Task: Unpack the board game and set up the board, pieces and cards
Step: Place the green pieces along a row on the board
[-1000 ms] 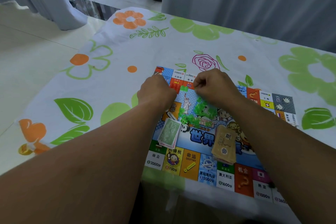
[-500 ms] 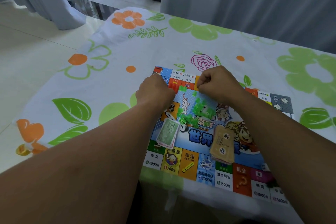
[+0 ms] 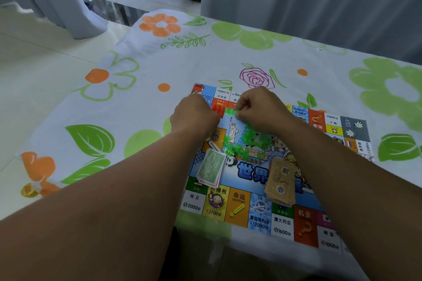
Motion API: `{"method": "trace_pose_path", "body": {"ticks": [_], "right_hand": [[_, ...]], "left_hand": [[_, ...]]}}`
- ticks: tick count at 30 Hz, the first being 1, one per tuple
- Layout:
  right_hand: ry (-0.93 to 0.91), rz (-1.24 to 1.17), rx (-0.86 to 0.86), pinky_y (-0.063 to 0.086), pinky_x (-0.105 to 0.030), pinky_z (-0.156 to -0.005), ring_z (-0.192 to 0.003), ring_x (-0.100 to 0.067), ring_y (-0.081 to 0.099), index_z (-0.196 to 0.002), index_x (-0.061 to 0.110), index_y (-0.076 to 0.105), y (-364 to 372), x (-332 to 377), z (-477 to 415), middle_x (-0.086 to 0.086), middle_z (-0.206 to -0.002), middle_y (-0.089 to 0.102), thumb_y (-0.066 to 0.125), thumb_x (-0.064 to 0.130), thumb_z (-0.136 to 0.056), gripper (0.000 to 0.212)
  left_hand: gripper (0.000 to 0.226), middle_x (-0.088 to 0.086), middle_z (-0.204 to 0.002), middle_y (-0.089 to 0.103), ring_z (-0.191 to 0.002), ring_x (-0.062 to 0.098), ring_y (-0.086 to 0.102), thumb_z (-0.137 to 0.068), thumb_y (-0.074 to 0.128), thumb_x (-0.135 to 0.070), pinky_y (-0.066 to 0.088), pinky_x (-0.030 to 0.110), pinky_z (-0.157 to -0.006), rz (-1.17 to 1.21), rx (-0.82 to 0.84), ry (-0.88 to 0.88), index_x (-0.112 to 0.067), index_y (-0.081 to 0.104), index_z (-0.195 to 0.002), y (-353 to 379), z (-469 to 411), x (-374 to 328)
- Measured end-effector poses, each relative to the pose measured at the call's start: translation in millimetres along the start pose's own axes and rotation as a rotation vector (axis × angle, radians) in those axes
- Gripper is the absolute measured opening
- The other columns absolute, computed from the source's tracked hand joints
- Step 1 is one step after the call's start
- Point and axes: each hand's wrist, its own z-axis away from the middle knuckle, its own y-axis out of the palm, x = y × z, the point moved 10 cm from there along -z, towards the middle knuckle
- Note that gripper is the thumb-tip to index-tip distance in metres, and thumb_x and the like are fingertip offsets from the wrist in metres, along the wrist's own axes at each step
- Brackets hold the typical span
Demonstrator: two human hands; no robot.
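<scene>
head view: both my forearms reach over the game board [image 3: 258,212], which lies flat on the flowered tablecloth [image 3: 141,107].
my left hand [image 3: 194,116]: curled into a fist at the board's far left; whether it holds anything, i cannot tell.
my right hand [image 3: 262,109]: fingers pinched narrow on the top of the green plastic pieces [image 3: 249,139], which trail down over the board's middle.
green banknotes [image 3: 211,166]: stacked on the board, near left.
tan cards [image 3: 280,180]: piled on the board just right of the notes.

Board [image 3: 258,212] flat, bearing green pieces [image 3: 253,139], card stacks [image 3: 279,182].
</scene>
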Motion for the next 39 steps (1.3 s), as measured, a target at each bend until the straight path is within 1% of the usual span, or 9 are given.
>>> {"method": "trace_pose_path", "body": {"ticks": [5,11,15,18,20,22,26,32,39], "right_hand": [[-0.002,0.003,-0.007,0.053,-0.033,-0.076,-0.083,-0.023,0.065,-0.093,0.008,0.074,1.5,0.4,-0.6,-0.001,-0.084,0.066,0.072,0.009,-0.085,0.008],[0.009,-0.028,0.001,0.057,-0.040,-0.082,-0.090,-0.023,0.069,-0.092,0.010,0.073,-7.1,-4.2,1.5,-0.003,-0.090,0.071,0.067,0.006,-0.085,0.010],[0.063,0.011,0.057,0.058,-0.041,-0.079,-0.081,-0.019,0.065,-0.083,0.009,0.075,-20.0,-12.2,4.9,0.000,-0.082,0.071,0.064,0.002,-0.083,0.013],[0.109,0.001,0.184,0.056,-0.042,-0.074,-0.072,-0.021,0.062,-0.079,0.007,0.073,-14.3,-12.8,11.4,-0.006,-0.078,0.070,0.074,0.011,-0.083,0.006],[0.113,0.026,0.214,0.055,-0.040,-0.071,-0.070,-0.022,0.062,-0.078,0.007,0.072,-9.4,-10.7,14.5,-0.010,-0.077,0.069,0.081,0.021,-0.081,0.017],[0.110,0.074,0.209,0.055,-0.038,-0.070,-0.072,-0.022,0.065,-0.077,0.009,0.071,-5.7,-9.7,15.5,-0.010,-0.076,0.070,0.084,0.025,-0.079,0.020],[0.091,0.104,0.199,0.055,-0.034,-0.069,-0.074,-0.021,0.066,-0.076,0.013,0.071,-2.4,-9.3,12.9,-0.005,-0.076,0.069,0.083,0.019,-0.080,0.014],[0.058,-0.042,0.043,0.050,-0.029,-0.067,-0.069,-0.012,0.063,-0.083,0.011,0.074,-14.1,-14.9,10.6,0.002,-0.072,0.067,0.083,0.011,-0.078,0.010],[0.020,-0.027,0.015,0.051,-0.030,-0.073,-0.073,-0.015,0.064,-0.090,0.014,0.076,-13.3,-21.5,11.5,0.007,-0.073,0.066,0.082,0.014,-0.081,0.011]], "left_hand": [[0.015,0.005,-0.104,0.068,-0.093,0.027,0.067,-0.081,0.068,-0.021,0.059,0.044,-0.083,0.007,0.003,-0.001,-0.016,0.065,-0.096,0.5,0.0,-0.1],[0.012,0.004,-0.099,0.069,-0.090,0.026,0.066,-0.081,0.067,-0.019,0.059,0.043,-0.083,0.006,0.002,0.001,-0.015,0.066,-0.093,-0.2,0.0,0.1],[0.012,0.003,-0.097,0.068,-0.089,0.025,0.065,-0.080,0.066,-0.017,0.058,0.042,-0.084,0.001,0.003,-0.002,-0.015,0.067,-0.092,0.1,-0.2,-0.9],[0.015,0.004,-0.097,0.068,-0.090,0.026,0.064,-0.079,0.064,-0.016,0.058,0.042,-0.084,-0.012,0.002,-0.009,-0.015,0.068,-0.093,-0.1,-0.3,-0.8],[0.016,0.004,-0.098,0.067,-0.090,0.026,0.064,-0.078,0.064,-0.017,0.058,0.042,-0.083,-0.015,0.000,-0.013,-0.015,0.068,-0.094,-0.2,-0.2,-0.6],[0.017,0.005,-0.098,0.067,-0.090,0.027,0.064,-0.078,0.064,-0.017,0.058,0.042,-0.083,-0.019,0.001,-0.012,-0.015,0.068,-0.094,0.3,0.2,-1.2],[0.016,0.005,-0.099,0.068,-0.091,0.027,0.064,-0.079,0.064,-0.017,0.058,0.042,-0.084,-0.014,-0.003,-0.016,-0.015,0.067,-0.095,0.1,0.6,-1.1],[0.016,0.004,-0.097,0.068,-0.089,0.026,0.064,-0.079,0.063,-0.016,0.058,0.041,-0.083,-0.010,-0.001,-0.016,-0.015,0.068,-0.094,-0.1,-0.3,-0.7],[0.015,0.004,-0.098,0.068,-0.091,0.026,0.065,-0.079,0.065,-0.018,0.058,0.042,-0.084,-0.008,-0.004,-0.013,-0.015,0.068,-0.094,-0.3,0.1,-1.1]]}}
